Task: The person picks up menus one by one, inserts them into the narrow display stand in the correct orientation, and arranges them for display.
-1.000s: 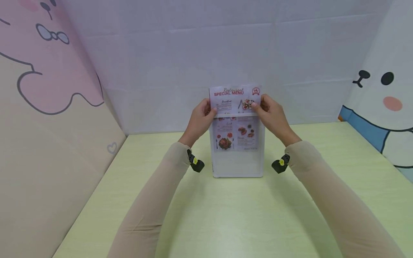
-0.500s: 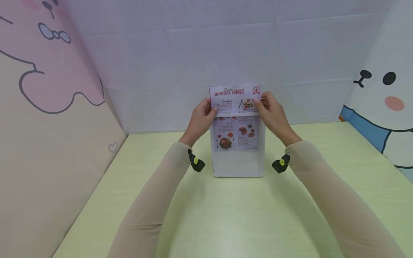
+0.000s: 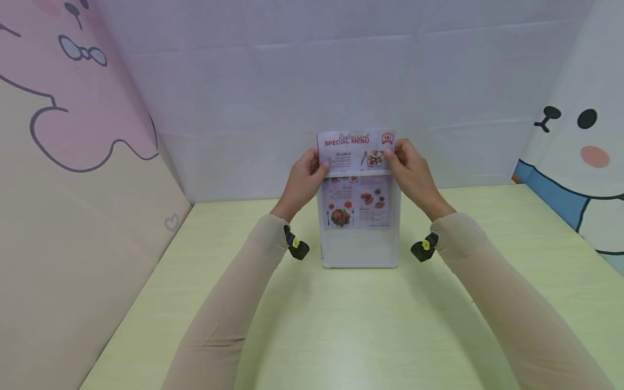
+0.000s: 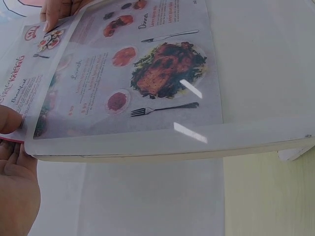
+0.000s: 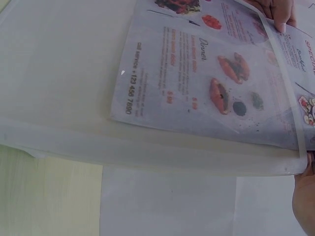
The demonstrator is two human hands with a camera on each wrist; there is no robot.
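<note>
- My left hand [image 3: 302, 181] pinches the left edge of the menu sheet [image 3: 355, 149], thumb on the printed face and the other fingers behind it.
- My right hand [image 3: 411, 173] pinches the right edge the same way, level with the left.
- The menu sheet stands about halfway down inside the clear stand [image 3: 359, 246], its red-lettered top strip sticking out above the stand's upper edge.
- The clear stand sits upright on the pale green worktop [image 3: 341, 325], near the white back wall [image 3: 292, 97], between my two wrists.
- From the left wrist view, the sheet [image 4: 123, 73] lies flat behind the clear front pane [image 4: 162, 142], not buckled.
- I judge the sheet light, thin and floppy; it will likely bend or crease if held by one corner, so both side edges near the top are the place to grip.
- The stand looks like stiff, smooth plastic, probably slippery and light enough to tip if the sheet drags.
</note>
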